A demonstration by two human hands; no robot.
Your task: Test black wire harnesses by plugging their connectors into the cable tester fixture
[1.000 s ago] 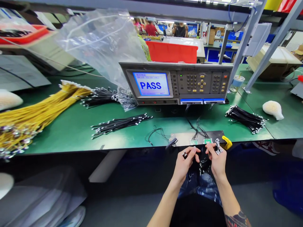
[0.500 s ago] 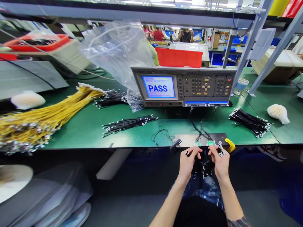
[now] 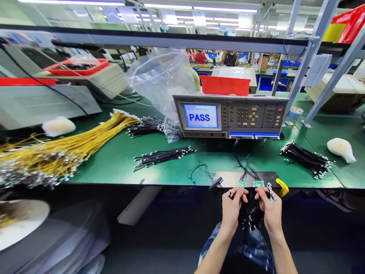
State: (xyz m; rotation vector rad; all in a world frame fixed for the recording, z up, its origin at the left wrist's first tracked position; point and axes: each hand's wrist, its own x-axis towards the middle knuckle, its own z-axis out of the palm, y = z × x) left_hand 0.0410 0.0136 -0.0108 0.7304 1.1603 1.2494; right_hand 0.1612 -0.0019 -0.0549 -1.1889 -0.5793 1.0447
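Note:
My left hand (image 3: 231, 207) is closed at the bench's front edge, thumb and finger pinched together. A small black-and-white connector end (image 3: 230, 194) pokes out between its fingers. To its right, my right hand (image 3: 271, 213) is closed around a bunch of black cables (image 3: 270, 192), whose white connectors stick up above the fingers. More white cable ends (image 3: 251, 219) hang below, over my lap. Just beyond the fingertips sit two green connector boards, the left board (image 3: 242, 183) and the right board (image 3: 258, 183), wired to the tester (image 3: 232, 116). Its screen reads PASS.
Loose black cables (image 3: 162, 156) lie left of the boards, and a thicker black bundle (image 3: 306, 159) lies right. Yellow cables (image 3: 94, 140) fill the left side. A yellow clamp handle (image 3: 282, 187) and a dark handle (image 3: 216, 183) flank the fixture plate. A plastic bag (image 3: 159, 76) leans beside the tester.
The camera view has tilted up, so the bench and tester appear lower and slightly to the right. Both hands stay close to the green boards, still pinched. The screen still reads PASS.

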